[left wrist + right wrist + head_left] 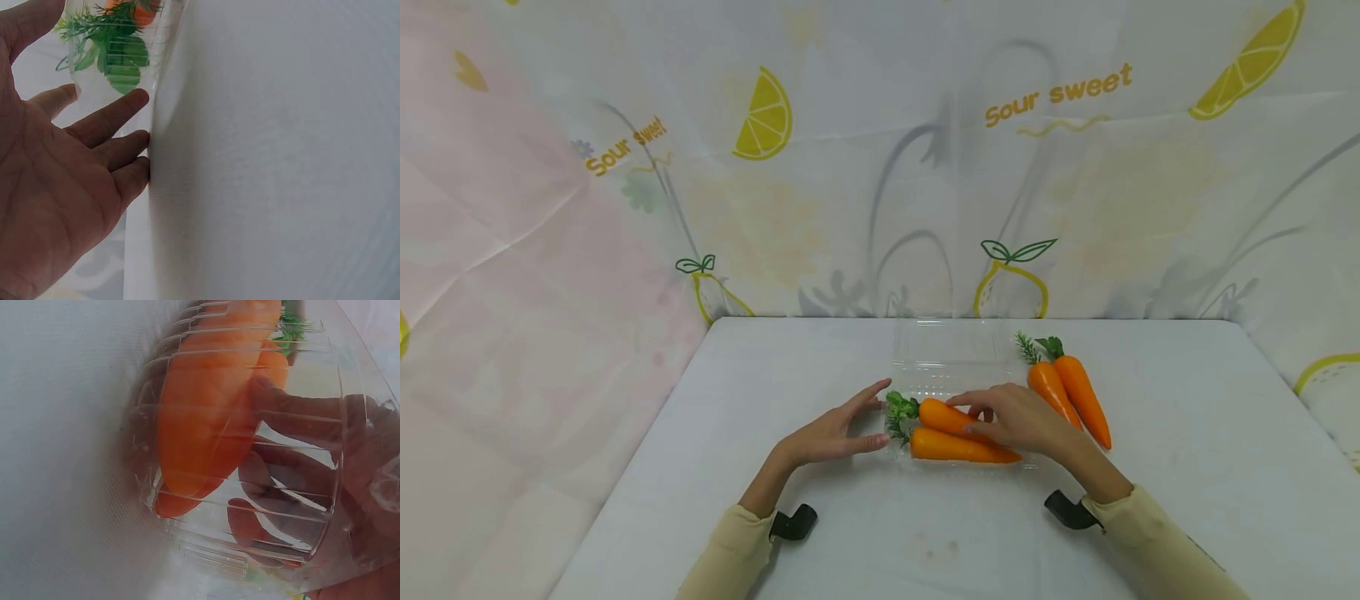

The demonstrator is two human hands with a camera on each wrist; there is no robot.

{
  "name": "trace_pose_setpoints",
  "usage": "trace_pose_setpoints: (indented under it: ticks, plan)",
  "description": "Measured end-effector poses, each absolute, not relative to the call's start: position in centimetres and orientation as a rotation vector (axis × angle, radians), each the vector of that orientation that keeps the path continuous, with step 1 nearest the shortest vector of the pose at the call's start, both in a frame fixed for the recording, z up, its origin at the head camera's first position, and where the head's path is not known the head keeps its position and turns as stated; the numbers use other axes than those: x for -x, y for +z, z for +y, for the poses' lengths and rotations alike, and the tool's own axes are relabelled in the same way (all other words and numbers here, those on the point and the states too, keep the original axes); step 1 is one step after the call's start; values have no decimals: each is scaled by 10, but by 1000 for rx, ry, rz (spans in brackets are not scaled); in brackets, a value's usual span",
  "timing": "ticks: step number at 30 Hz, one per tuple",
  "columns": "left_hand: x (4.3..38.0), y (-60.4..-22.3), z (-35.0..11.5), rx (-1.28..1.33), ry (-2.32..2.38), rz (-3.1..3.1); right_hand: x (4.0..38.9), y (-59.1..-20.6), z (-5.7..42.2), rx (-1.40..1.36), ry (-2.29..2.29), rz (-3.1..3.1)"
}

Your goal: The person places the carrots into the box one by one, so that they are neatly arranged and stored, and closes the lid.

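Two orange carrots with green leafy tops lie side by side in a clear plastic box, its lid [951,342] folded back. My right hand [1018,421] reaches in from the right and pinches the far carrot [936,414] between thumb and fingers. The near carrot [958,447] lies along the front wall, its tip to the right. Through the ribbed box wall [250,581], the right wrist view shows fingers against the orange body. At the left end, by the leafy tops [125,62], my left hand [835,433] is spread with fingers extended, close to the box wall.
Two more carrots, one [1052,392] beside another [1082,400], lie on the white table [1187,467] right of the box, partly behind my right forearm. A printed cloth [850,192] hangs behind the table. Each wrist carries a black camera mount [795,522].
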State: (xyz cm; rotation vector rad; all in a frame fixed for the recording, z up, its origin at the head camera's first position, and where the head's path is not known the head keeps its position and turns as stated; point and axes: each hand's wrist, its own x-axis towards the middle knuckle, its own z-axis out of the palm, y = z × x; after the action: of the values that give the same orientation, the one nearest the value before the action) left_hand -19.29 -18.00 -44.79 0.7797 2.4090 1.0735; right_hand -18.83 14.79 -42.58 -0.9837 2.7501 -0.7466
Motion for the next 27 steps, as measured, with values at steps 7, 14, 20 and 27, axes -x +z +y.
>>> trace_pose_setpoints:
  ticks: [7, 14, 20, 27]
  plan:
    - [193, -450, -180, -784, 1071, 2418, 189, -429, 147, 979, -732, 2751]
    - [192, -448, -180, -778, 1065, 2422, 189, -430, 145, 998, -644, 2766]
    - [193, -449, -180, -775, 1065, 2418, 187, -427, 143, 978, -643, 2764]
    - [192, -449, -180, -759, 1058, 2422, 186, -423, 145, 940, -697, 2790]
